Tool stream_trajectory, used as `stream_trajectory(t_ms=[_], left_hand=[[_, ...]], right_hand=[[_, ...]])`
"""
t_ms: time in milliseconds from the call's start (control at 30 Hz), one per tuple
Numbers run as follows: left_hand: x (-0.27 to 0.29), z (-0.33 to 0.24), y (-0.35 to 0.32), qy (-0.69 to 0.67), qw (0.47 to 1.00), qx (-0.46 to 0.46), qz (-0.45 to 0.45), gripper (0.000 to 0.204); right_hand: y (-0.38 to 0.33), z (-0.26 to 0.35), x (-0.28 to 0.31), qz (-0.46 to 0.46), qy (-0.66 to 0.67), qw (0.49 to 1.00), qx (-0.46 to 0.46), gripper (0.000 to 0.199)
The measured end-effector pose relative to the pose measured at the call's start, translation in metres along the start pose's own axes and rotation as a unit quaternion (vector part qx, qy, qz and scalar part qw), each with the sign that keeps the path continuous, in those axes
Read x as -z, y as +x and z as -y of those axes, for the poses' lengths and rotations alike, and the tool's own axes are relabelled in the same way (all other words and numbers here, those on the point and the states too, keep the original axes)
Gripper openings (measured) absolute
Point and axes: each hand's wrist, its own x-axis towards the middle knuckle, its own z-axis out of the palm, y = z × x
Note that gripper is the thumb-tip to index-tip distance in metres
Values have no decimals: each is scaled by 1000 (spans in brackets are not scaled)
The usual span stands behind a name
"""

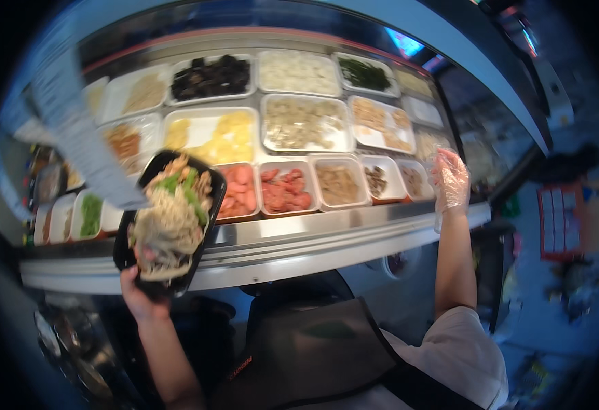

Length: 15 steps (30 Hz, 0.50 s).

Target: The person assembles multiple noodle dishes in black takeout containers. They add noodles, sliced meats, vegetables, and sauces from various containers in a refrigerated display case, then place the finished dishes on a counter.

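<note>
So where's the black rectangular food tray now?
The head view shows the black rectangular food tray in the left hand, left of centre, overlapping the silver counter edge.
</note>
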Motion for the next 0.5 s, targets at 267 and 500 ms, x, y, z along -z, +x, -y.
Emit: stream_trajectory(t_ms=[267,500], left_hand=[[22,115,-49,45,989,104,98,53],[-26,232,-71,52,984,134,108,63]], right_hand=[[-21,-77,165,-149,-28,988,-36,24],[51,-157,260,-223,62,973,-10,22]])
